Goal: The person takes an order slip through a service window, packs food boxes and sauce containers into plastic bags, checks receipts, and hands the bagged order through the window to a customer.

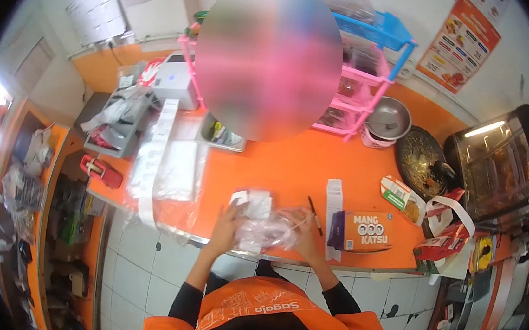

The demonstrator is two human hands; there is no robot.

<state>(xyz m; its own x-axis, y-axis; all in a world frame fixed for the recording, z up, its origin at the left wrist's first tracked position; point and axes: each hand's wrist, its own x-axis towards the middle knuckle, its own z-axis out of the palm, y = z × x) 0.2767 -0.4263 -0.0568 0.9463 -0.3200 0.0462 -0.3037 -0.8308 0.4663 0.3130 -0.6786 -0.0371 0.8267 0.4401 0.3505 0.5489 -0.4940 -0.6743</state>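
Note:
My left hand (227, 226) is closed on the left side of a clear plastic bag (264, 232) at the front edge of the orange table (264, 171). A small white paper (258, 204) lies on the bag's upper part. On the bag's right side is my right hand (307, 233), its fingers bent round the crinkled plastic. What the bag contains is too blurred to tell. Just right of my right hand lies a black pen (315, 216), beside a long paper receipt (333, 216).
An orange box (367, 231) lies right of the receipt. Plastic bags (181, 170) and a white printer (177, 82) are at the left, with a red stapler-like object (101, 171). A black pan (419, 162), a metal bowl (389, 118) and a glass display case (497, 162) stand at the right.

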